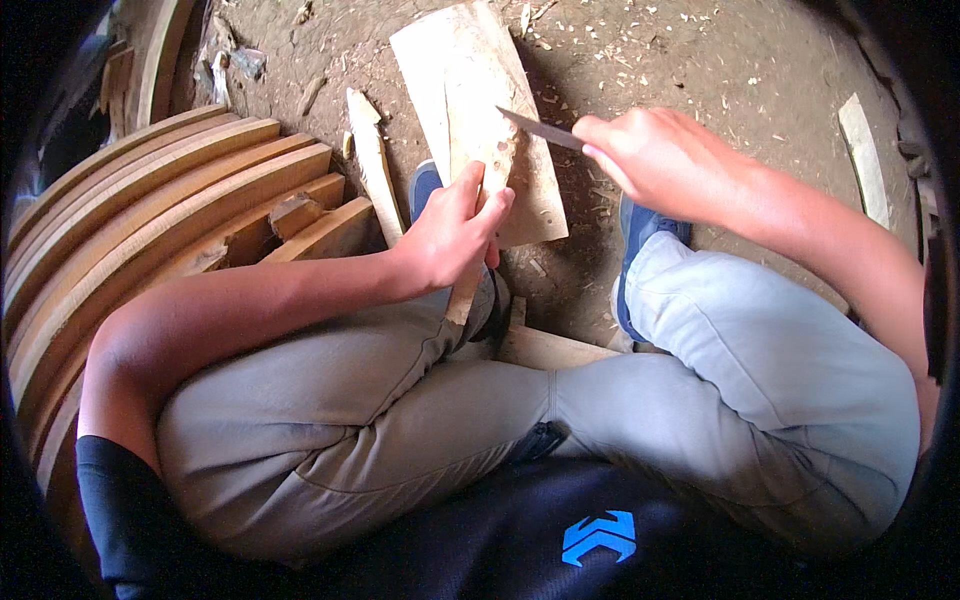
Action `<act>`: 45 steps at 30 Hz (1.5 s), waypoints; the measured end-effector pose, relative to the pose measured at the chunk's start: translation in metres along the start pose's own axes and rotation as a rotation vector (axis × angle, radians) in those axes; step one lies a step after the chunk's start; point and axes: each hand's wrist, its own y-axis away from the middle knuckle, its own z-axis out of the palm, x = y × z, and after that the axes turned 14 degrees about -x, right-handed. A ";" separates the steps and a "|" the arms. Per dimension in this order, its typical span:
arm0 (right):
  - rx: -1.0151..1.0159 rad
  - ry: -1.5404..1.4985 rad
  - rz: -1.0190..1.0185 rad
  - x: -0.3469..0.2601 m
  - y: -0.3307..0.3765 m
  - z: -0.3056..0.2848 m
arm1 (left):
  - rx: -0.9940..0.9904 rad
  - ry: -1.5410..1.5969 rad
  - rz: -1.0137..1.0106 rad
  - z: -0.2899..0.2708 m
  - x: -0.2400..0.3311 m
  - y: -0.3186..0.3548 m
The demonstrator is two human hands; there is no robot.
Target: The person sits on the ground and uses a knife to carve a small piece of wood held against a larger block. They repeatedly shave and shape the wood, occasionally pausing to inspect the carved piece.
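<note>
My left hand [448, 228] is closed around a narrow piece of wood [497, 160]; its lower end sticks out below the fist, towards my leg. The upper part of this piece lies over a pale, flat wooden board [543, 205] between my feet. In my right hand [655, 160] is a knife, its dark blade [540, 130] pointing left. The blade's tip appears just over the upper part of the held wood; whether it touches cannot be made out. Part of the wood is hidden by my left fingers.
Long timber planks [190, 190] are stacked along my left side. A split wood piece [372, 160] lies left of the board, and a pale strip [865, 160] lies far right. Wood chips litter the dirt floor [660, 50]. A plank [550, 350] sits between my legs.
</note>
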 end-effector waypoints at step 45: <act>-0.022 0.145 -0.101 -0.033 0.006 -0.003 | 0.003 0.027 0.032 0.012 0.005 -0.011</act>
